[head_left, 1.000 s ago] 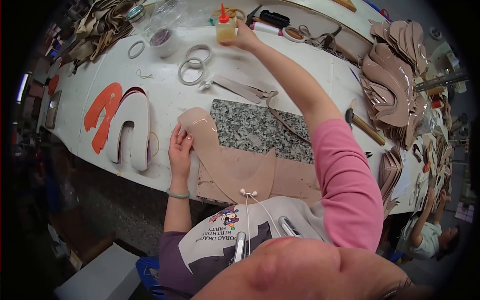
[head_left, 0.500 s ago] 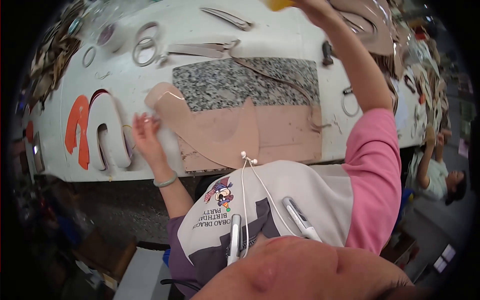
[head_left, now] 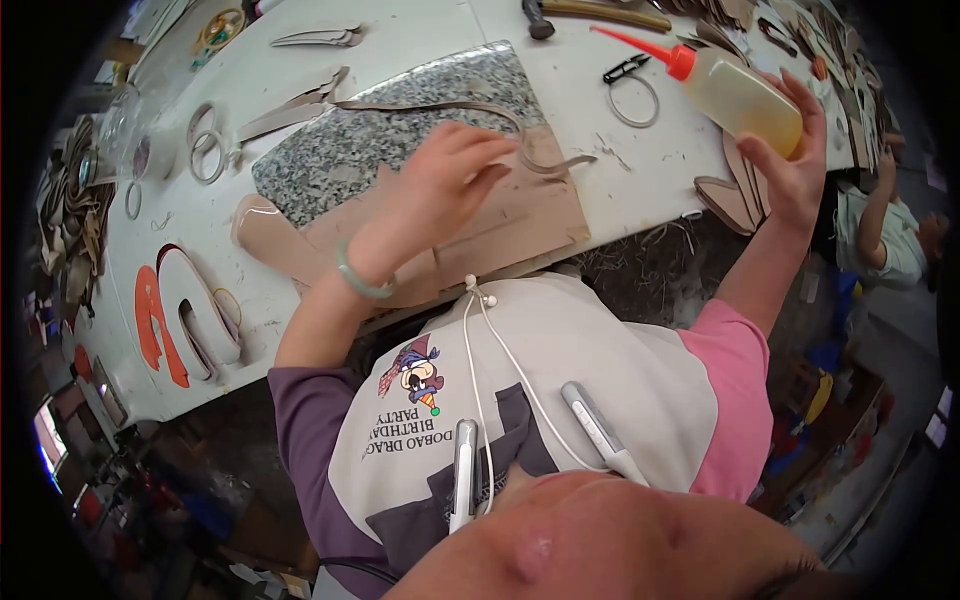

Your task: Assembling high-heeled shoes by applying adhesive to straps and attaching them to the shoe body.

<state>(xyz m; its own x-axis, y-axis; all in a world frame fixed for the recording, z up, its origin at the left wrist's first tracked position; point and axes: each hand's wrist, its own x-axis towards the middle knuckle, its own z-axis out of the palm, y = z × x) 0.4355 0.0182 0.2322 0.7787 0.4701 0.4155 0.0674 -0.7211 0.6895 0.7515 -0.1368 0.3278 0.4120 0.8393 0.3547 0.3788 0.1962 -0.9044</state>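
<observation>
My right hand grips a clear squeeze bottle of yellowish liquid with a long red nozzle, held over the right part of the white table. My left hand, with a green bracelet at the wrist, rests fingers spread on a tan leather piece. That piece lies partly over a speckled granite slab. A thin curved leather strip crosses the slab near my fingertips.
Small black snips and a metal ring lie left of the bottle. A hammer sits at the far edge. Orange and white shaped pieces are at the left. Rings and leather scraps lie around. Another person sits at right.
My right hand has brought the bottle from the far side of the table down to the right. My left hand moved from the leather's left end onto its middle.
</observation>
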